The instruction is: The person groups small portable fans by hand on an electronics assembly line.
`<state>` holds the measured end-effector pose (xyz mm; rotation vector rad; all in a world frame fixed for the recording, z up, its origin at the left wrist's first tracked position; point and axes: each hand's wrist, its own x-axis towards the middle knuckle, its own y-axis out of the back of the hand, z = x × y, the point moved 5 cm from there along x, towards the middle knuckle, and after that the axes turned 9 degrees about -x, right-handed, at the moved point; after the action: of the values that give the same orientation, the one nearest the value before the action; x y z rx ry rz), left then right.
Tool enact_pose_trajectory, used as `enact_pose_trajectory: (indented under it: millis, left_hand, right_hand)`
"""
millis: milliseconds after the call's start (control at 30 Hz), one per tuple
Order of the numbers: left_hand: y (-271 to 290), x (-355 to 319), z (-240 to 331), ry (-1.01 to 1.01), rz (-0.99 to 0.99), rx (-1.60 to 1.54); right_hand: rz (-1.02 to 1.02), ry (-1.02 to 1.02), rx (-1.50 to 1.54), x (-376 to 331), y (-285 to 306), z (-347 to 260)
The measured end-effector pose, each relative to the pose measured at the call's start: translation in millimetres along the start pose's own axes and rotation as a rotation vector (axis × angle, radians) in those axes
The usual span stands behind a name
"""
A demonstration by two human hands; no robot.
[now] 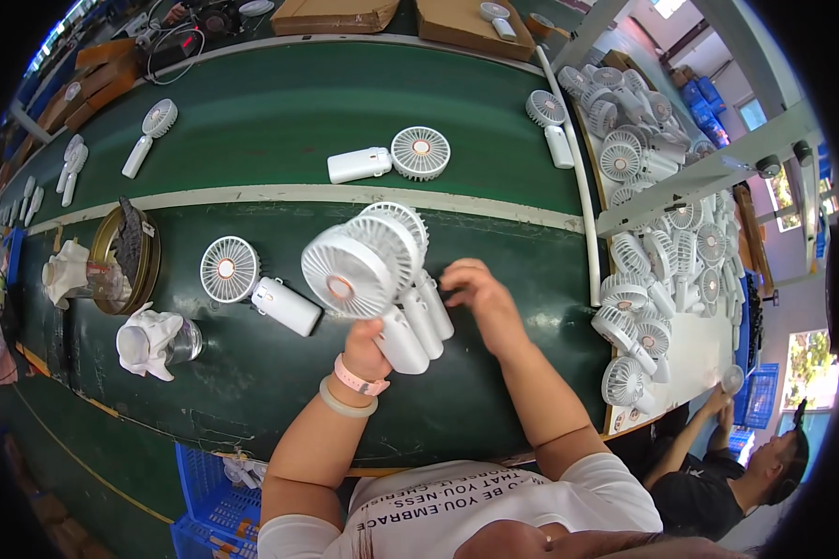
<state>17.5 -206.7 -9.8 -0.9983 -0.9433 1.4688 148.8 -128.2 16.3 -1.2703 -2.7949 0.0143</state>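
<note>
Gripping three white fans (382,279) by their handles above the green bench (252,373), your left hand (364,352) is closed; keep the heads apart. Your right hand (480,296), fingers curled, touches the handles.

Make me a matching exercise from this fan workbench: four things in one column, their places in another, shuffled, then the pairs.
1. left hand
2. right hand
3. lone fan
4. heap of fans

A. lying flat on the green belt, left of the hands
B. gripping a bunch of white fans by their handles
C. on the white table at the right
D. open, fingers at the bunch's handles

Pairs: 1-B, 2-D, 3-A, 4-C
</note>
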Motion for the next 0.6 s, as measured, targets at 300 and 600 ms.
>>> enact_pose_trajectory:
  millis: [300,600]
  left_hand:
    - [-2.1,-2.3,-10.0,-0.095,-0.151,0.436]
    - [-13.9,0.6,2.9,-0.293,-0.159,0.575]
  right_hand:
    - [-0.249,-0.356,0.04,-11.5,-33.5,15.7]
    - [-0.3,-0.176,1.026,3.0,-23.8,6.2]
